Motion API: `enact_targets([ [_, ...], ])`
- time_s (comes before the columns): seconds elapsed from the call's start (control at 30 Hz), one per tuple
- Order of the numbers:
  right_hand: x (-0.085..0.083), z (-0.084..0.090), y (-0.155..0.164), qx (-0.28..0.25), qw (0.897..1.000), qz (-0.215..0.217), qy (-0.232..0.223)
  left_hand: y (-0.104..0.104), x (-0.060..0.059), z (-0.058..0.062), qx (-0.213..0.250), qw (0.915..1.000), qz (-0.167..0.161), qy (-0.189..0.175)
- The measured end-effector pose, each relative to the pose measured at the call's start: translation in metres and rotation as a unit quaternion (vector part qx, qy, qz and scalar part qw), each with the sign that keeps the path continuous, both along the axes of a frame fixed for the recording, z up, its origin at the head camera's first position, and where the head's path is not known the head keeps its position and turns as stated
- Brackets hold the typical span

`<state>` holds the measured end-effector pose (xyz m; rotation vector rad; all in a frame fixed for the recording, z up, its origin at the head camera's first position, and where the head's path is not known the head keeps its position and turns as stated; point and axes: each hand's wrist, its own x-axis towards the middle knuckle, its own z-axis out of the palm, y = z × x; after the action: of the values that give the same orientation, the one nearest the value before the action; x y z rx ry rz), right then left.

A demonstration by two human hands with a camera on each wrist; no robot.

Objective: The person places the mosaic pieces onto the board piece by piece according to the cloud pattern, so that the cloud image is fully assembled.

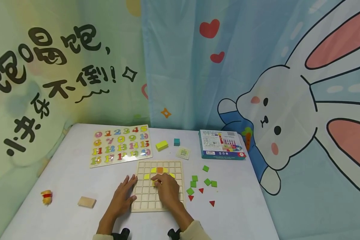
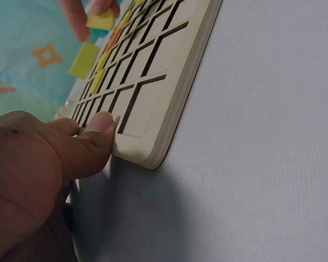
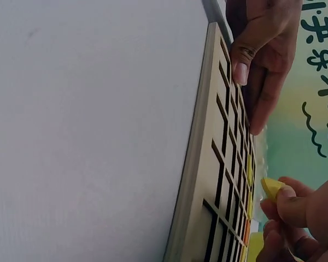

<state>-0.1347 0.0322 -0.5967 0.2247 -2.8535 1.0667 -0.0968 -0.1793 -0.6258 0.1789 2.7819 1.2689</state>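
Note:
A wooden grid board [image 1: 143, 200] lies on the white table, with yellow tiles [image 1: 146, 176] and an orange tile [image 1: 159, 170] set in its upper cells. Along the board's left edge rests my left hand [image 1: 123, 196], fingers extended and the thumb touching the rim. Over the middle of the grid, my right hand [image 1: 168, 190] pinches a yellow tile [image 3: 271, 187] between thumb and fingers. In the right wrist view that tile is raised off the board, tilted. The right hand covers part of the grid in the head view.
Several green square tiles [image 1: 194, 178] and red triangles [image 1: 212, 203] lie right of the board. Behind it are a number board [image 1: 120, 146], a yellow block [image 1: 161, 145], a teal cube [image 1: 176, 142] and a box [image 1: 222, 145]. A wooden block [image 1: 86, 202] and small figurine [image 1: 47, 197] sit left.

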Motion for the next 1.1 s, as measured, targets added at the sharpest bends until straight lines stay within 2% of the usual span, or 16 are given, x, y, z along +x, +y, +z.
enact_targets([
  [0.1, 0.001, -0.001, 0.001, 0.002, 1.0, 0.021, -0.001, 0.001, 0.0, 0.001, -0.001, 1.0, -0.002, -0.003],
  [0.23, 0.001, -0.005, 0.001, -0.031, 0.999, 0.039, -0.019, 0.001, 0.0, 0.002, -0.003, 1.0, -0.002, -0.004],
  [0.33, -0.001, -0.008, 0.0, -0.057, 0.997, 0.036, -0.029, 0.001, 0.001, 0.003, -0.006, 1.0, -0.001, 0.0],
  [0.5, -0.004, -0.009, -0.008, -0.073, 0.997, 0.017, -0.037, 0.001, 0.002, 0.003, -0.007, 0.9999, -0.001, 0.016],
  [0.8, -0.015, -0.016, -0.031, -0.053, 0.998, -0.022, -0.012, -0.001, 0.002, 0.0, 0.0, 0.9997, -0.01, 0.023],
  [1.1, -0.026, -0.014, -0.037, 0.009, 1.0, -0.01, 0.002, -0.002, 0.002, 0.0, 0.002, 0.9995, -0.011, 0.029],
])
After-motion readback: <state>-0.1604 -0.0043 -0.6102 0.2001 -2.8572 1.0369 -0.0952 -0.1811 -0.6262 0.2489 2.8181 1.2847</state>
